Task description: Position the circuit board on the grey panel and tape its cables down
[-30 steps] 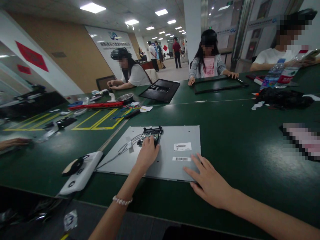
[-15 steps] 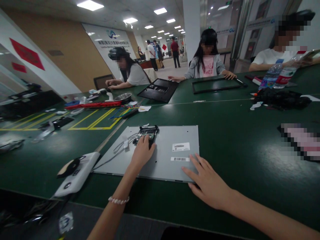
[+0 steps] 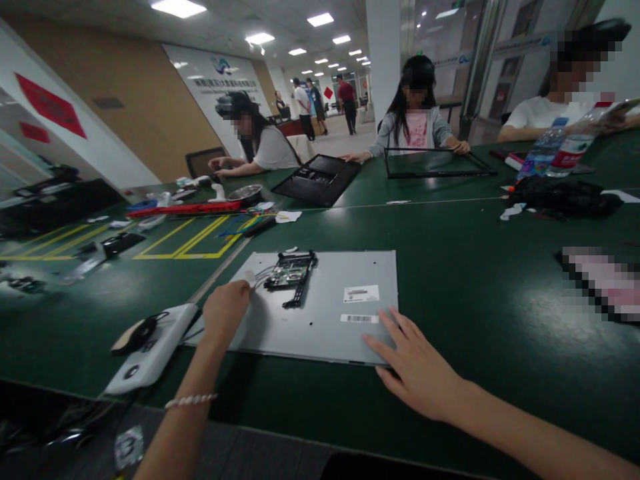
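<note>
A flat grey metal display panel (image 3: pixel 340 267) lies on the green table, with two white labels on its right part. On its upper left part sits a green circuit board (image 3: pixel 287 272) in a black plastic bracket (image 3: pixel 299 293). Thin grey cables (image 3: pixel 262 272) run from the board to the left. My left hand (image 3: pixel 226 308) is closed at the panel's left side, its fingertips pinching the cables at a white tag (image 3: pixel 249 276). My right hand (image 3: pixel 417 367), fingers spread, rests on the panel's near right corner, below the barcode label.
A white casing (image 3: pixel 155 357) with a dark-and-beige object on it lies left of the panel. Across the table are a black back cover (image 3: pixel 320 180), a black frame (image 3: pixel 440 176) held by a co-worker, and plastic bottles (image 3: pixel 570 150). A phone-like object (image 3: pixel 603 280) lies at right.
My left hand has left the circuit board and moved left and toward me, to the cables. The right hand stays put. Across the table, the co-worker has tilted the black frame up.
</note>
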`<state>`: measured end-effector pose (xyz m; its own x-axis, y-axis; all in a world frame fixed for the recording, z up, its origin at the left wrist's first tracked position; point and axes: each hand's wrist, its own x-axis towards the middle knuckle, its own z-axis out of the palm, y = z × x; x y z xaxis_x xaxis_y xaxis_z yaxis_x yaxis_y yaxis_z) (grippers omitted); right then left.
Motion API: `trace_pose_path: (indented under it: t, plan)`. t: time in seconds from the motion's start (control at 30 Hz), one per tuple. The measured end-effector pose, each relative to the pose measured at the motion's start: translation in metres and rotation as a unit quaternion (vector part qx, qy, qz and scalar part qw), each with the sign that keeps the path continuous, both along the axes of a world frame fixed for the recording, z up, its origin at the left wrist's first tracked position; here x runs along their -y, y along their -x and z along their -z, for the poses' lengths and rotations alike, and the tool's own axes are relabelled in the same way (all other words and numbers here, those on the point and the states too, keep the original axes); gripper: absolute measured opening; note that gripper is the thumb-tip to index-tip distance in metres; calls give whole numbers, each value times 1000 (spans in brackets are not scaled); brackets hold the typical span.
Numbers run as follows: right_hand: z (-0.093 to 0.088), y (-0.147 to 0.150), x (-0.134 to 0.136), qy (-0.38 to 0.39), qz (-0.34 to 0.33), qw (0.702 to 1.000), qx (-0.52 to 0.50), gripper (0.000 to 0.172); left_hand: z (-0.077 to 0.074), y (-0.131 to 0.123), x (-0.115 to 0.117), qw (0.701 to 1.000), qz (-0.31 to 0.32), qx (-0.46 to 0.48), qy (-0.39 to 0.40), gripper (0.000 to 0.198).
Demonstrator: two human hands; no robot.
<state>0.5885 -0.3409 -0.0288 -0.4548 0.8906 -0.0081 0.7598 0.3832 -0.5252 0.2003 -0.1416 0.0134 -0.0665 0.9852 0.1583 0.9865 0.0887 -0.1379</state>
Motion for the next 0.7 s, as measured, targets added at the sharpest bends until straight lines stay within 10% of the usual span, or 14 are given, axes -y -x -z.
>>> trace_pose_path:
  t: [0.27,0.5,0.7]
  plan:
    - [-4,0,-1,1,3,1000,-12,54,-29,-36,-70,985,54,-3,-163,40]
    - [-7,1,-2,9,-1,1000,-1,55,-2,-72,-111,994,107,15,-16,32]
    - [-12,-1,-2,24,1,1000,-14,56,10,-48,-122,994,81,78,-16,42]
